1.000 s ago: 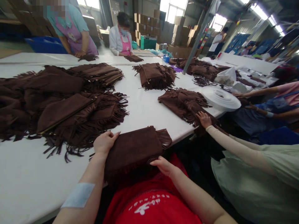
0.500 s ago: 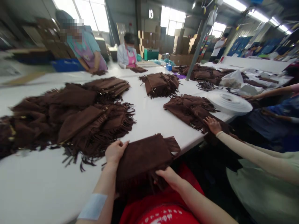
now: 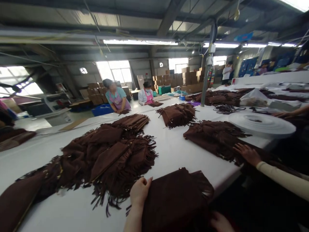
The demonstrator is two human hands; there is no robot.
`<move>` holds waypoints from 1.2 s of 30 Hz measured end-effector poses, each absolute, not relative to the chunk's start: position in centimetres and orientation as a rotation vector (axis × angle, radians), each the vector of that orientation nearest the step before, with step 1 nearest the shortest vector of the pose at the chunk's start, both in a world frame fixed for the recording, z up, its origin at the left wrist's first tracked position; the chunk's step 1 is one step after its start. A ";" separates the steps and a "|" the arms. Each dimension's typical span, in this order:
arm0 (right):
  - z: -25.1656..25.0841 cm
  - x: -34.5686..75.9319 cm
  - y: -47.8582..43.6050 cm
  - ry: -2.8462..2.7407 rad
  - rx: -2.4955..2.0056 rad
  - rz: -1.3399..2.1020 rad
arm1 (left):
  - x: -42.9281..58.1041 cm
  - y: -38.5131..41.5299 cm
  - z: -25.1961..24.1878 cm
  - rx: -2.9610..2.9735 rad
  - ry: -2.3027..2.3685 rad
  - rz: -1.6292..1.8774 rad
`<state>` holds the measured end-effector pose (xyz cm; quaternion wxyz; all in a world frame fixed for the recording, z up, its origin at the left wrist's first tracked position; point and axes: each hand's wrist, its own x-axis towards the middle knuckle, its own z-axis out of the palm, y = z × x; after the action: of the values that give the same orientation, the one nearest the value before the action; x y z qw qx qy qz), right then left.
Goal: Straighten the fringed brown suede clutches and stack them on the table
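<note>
Changed: the head has tipped up since half a second back, so the dark brown suede fringed bag (image 3: 177, 199) now sits at the very bottom of the view. The right hand (image 3: 218, 223) has almost dropped out of frame.
Bag: flat on the near edge of the white table (image 3: 169, 151), fringe along its right side, near end hanging off toward the person.
Left hand: the left hand (image 3: 140, 192) is closed on the bag's left edge, thumb on top of the suede.
Right hand: just a sliver by the bag's near corner, honestly can't tell if it's gripping or loose.
Doing it well: I'd say hold both edges evenly so the suede stays flat, and keep it off the neighbouring fringe.
Beside it: a big heap of matching brown fringed bags (image 3: 108, 158) just to the left, its strands ending near the left hand.
Further out: a co-worker's hand (image 3: 247, 154) rests on another brown stack (image 3: 212, 138), with a wide white roll (image 3: 262, 124) behind it.
</note>
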<state>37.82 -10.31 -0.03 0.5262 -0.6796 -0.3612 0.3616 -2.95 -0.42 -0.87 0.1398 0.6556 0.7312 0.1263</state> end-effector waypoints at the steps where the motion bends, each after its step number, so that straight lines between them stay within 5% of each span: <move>1: -2.1 34.7 -11.8 -0.870 -1.638 0.920 | -2.9 -0.5 -0.7 1.910 2.097 0.364; 8: -7.0 25.4 -17.5 -0.593 -1.209 1.689 | -2.6 0.3 -1.3 1.864 2.187 0.320; 19: -9.4 21.0 -17.1 -0.736 -1.362 1.845 | -2.4 0.4 -1.2 1.833 2.183 0.341; 29: -11.4 28.7 -19.1 -0.668 -1.716 1.515 | -2.4 0.4 -0.5 1.789 2.180 0.277; 33: -9.6 30.5 -18.9 -0.598 -1.613 0.948 | -2.4 0.5 -0.6 1.798 2.165 0.283; 36: -7.6 28.9 -18.2 -0.597 -1.407 0.955 | -2.6 0.5 -0.9 1.826 2.165 0.318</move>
<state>28.94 -18.23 -7.63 0.6207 -0.6122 -0.2595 0.4154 -2.58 0.49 -0.92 0.1452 0.6340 0.7516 0.1103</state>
